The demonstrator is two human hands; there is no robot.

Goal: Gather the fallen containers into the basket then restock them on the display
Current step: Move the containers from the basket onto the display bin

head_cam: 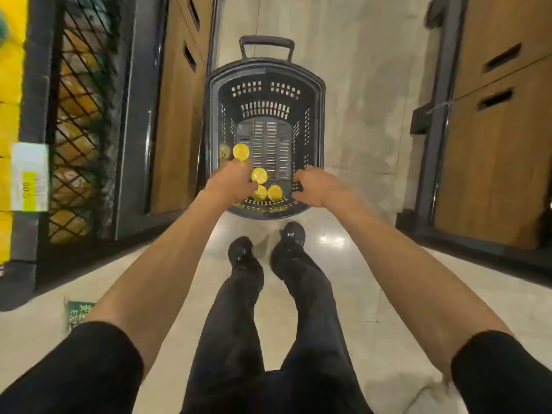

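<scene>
**Aisle check: basket on floor, containers inside, both hands at basket**

The site is a shop aisle with a pale polished floor (358, 162).

Far left stands a dark rack with a mesh panel (80, 115). Yellow goods show behind it, blurred. A white and green label (30, 177) hangs on the rack's front. A green packet (78, 312) lies on the floor just beside the left forearm. Its print is unreadable. Wooden panels (176, 115) with dark slots follow on that side.

The left hand (230, 182) reaches into the basket's near left part. Its fingertips are at one yellow lid (240, 151) and its thumb is beside a second. Whether it pinches either container cannot be told.

The containers (274, 193) lie in the basket, seen as round yellow lids. Four are clear, grouped at the near left. A fifth shape against the left wall is dim.

The basket (265, 70) is dark slotted plastic and stands on the floor mid-aisle, ahead of two black shoes (291, 237). Its handle (266, 43) rises at the far end.

The right hand (316, 185) is at the basket's near right wall, fingers bent down and thumb raised. Whether it grips the wall cannot be told.

A wooden cabinet (493, 144) with dark slots closes the right side.
</scene>
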